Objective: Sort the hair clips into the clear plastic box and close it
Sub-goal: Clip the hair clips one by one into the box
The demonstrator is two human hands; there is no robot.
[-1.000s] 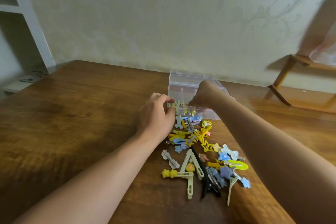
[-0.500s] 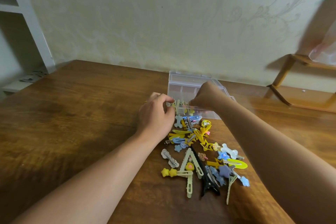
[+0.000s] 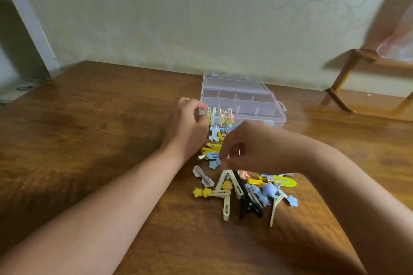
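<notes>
The left hand (image 3: 185, 127) rests at the near left corner of the clear plastic box (image 3: 243, 100), fingers curled against the clips standing there; whether they pinch one I cannot tell. The open box sits at 12 o'clock of the hair clips (image 3: 241, 187) heaped on the tabletop (image 3: 89, 140). The right hand (image 3: 252, 147) hovers over the heap, fingertips drawn together by a blue star clip (image 3: 213, 164); grasp unclear.

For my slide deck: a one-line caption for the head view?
Right hand reaches into hair clips piled before an open clear plastic box; left hand rests alongside.
</notes>
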